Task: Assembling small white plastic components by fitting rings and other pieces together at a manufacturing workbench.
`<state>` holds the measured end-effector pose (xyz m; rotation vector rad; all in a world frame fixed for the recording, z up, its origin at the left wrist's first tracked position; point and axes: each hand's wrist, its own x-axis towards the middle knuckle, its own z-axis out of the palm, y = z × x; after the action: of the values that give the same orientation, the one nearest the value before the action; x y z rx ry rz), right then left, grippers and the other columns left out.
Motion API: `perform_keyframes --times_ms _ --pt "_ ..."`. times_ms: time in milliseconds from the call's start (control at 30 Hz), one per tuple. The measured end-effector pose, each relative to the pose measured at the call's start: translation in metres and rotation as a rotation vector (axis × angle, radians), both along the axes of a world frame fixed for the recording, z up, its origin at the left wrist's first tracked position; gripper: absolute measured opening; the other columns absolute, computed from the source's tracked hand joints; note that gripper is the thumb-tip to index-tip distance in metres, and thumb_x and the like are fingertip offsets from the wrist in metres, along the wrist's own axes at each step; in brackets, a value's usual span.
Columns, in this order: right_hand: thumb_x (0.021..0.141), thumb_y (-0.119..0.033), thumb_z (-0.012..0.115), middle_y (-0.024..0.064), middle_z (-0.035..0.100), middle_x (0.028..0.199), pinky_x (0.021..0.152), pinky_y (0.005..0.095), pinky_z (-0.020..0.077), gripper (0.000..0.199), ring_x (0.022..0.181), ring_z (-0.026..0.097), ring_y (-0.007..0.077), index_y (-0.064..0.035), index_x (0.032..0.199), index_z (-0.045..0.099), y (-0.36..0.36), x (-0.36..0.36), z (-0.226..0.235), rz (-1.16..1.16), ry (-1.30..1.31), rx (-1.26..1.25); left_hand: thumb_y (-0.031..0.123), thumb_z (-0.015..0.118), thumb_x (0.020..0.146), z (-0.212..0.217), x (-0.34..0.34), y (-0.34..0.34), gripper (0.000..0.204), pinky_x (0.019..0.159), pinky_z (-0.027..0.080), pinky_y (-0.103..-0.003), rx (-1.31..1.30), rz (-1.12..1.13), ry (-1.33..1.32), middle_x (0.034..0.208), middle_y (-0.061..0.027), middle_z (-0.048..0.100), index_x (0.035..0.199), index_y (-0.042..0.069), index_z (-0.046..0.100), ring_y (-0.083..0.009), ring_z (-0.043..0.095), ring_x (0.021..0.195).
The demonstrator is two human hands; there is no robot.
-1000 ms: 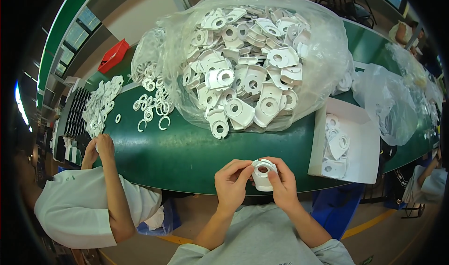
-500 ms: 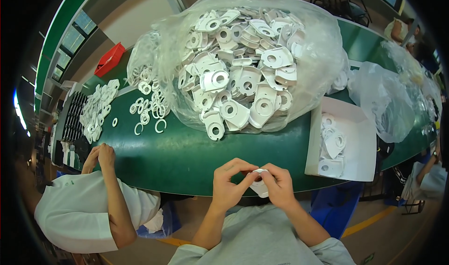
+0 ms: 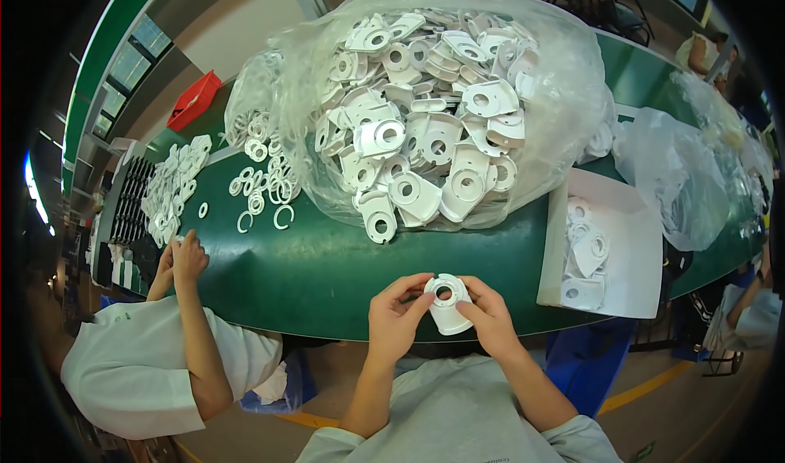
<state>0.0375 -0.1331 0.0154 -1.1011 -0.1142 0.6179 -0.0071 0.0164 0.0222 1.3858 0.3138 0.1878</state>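
Between my two hands, at the near edge of the table, is a white plastic part (image 3: 450, 319) with a ring around a dark round hole; its ringed face is turned up toward me. My left hand (image 3: 396, 316) grips its left side with thumb and fingers, and my right hand (image 3: 489, 316) pinches its right side. Beyond them a large clear plastic bag (image 3: 564, 78) lies open, heaped with similar white parts (image 3: 437, 140). To the right, a white box (image 3: 623, 258) holds several more such parts (image 3: 585, 254).
Loose white rings (image 3: 255, 193) lie left of the bag, near another pile of white parts (image 3: 173, 185). A red tray (image 3: 195, 101) stands at the far left. A co-worker's hands (image 3: 186, 258) are at the table's left edge. Clear bags (image 3: 670, 168) lie at right.
The white part has been tilted up, so its ringed face now shows fully. My fingers have moved apart to its sides. The co-worker's hands have shifted slightly.
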Motion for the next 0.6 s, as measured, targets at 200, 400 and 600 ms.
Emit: perform_keyframes --times_ms 200,400,600 --pt "0.084 0.0 0.046 0.0044 0.061 0.097 0.079 0.0239 0.0443 0.029 0.088 0.055 0.0089 0.0034 0.11 0.056 -0.003 0.001 -0.003 -0.026 -0.143 -0.124 -0.005 0.059 0.086 -0.002 -0.002 0.002 0.021 0.077 0.052 -0.025 -0.108 -0.039 -0.002 0.097 -0.0096 0.065 0.106 -0.007 0.062 -0.0134 0.062 0.086" --pt "0.088 -0.003 0.048 0.004 0.061 0.096 0.076 0.0225 0.044 0.022 0.087 0.055 0.0075 0.0022 0.107 0.058 -0.005 0.0 0.004 -0.036 -0.225 -0.163 -0.008 0.058 0.084 0.0 -0.003 -0.009 0.017 0.071 0.052 -0.023 0.124 0.083 -0.067 0.094 -0.0097 0.065 0.101 -0.009 0.064 -0.0127 0.063 0.08" --pt "0.09 -0.008 0.053 0.0039 0.064 0.076 0.061 0.0215 0.0435 0.015 0.069 0.055 0.0054 0.0042 0.088 0.062 -0.008 0.0 0.011 -0.179 -0.285 -0.248 -0.006 0.062 0.082 0.011 -0.008 -0.015 0.018 0.073 0.051 -0.023 0.183 -0.011 -0.109 0.091 -0.0101 0.065 0.1 -0.007 0.065 -0.013 0.062 0.081"
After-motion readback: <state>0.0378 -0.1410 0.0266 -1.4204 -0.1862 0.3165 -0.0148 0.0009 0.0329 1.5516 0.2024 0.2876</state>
